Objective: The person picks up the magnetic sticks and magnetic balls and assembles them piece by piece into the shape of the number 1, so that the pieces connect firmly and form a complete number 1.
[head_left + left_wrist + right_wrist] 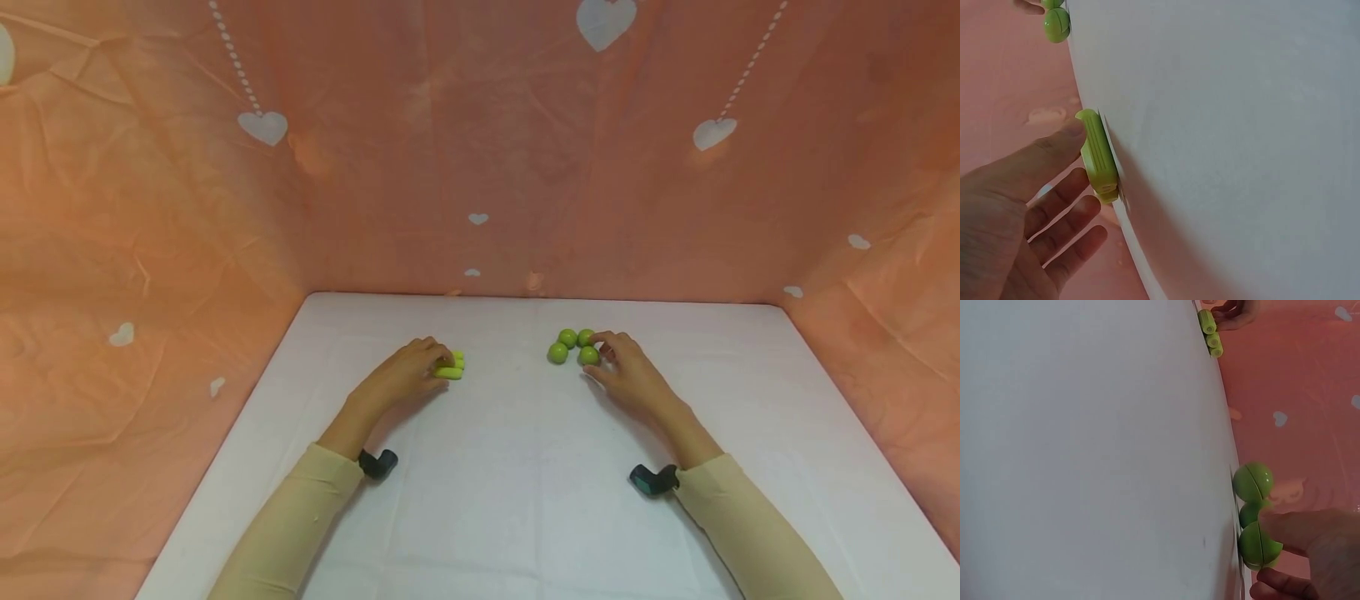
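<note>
Three short, ribbed, light-green sticks [449, 373] lie side by side on the left part of the table. My left hand [408, 367] is at them, its thumb and fingers pinching the nearest stick [1099, 150] in the left wrist view. To the right, several green balls [557, 352] sit in a tight cluster, each with a thin seam seen up close. With thumb and fingertips my right hand [628, 373] holds the near right ball [1261, 544]. Its fingers partly cover the ball behind.
A white cloth covers the table [480, 483]. Orange-pink fabric [480, 150] with pale hearts hangs behind and at both sides. A small black camera [378, 464] is worn on the left wrist, and another camera [652, 481] on the right.
</note>
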Tool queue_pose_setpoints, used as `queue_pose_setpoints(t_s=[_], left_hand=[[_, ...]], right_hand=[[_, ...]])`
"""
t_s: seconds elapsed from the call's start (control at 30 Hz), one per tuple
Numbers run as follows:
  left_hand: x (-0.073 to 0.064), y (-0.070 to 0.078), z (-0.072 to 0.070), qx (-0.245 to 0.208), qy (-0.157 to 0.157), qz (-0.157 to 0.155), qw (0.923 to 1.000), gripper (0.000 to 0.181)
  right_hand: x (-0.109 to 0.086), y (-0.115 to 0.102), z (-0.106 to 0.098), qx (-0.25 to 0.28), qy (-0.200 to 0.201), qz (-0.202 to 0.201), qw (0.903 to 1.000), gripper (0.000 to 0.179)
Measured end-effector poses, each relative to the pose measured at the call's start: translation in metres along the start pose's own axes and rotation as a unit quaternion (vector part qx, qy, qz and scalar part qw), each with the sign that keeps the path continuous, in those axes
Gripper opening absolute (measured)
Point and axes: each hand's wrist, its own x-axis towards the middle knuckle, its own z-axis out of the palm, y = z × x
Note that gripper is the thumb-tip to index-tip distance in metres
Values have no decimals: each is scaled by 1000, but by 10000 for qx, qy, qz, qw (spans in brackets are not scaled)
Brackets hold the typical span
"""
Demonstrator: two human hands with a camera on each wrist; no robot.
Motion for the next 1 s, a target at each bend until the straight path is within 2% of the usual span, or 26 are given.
queue_pose_setpoints(t_s=[0.43, 0.7, 1.0], left_hand=[[-1, 5, 2, -214, -171, -125, 9995, 28], [-3, 11, 4, -313, -243, -254, 9989, 21], [-3, 15, 6, -194, -244, -370, 9988, 16]], right_hand=[[1, -6, 1, -163, -107, 208, 9996, 52], [-1, -9, 1, -166, -85, 286, 9994, 41], [-4, -8, 1, -125, -89, 210, 9997, 39]])
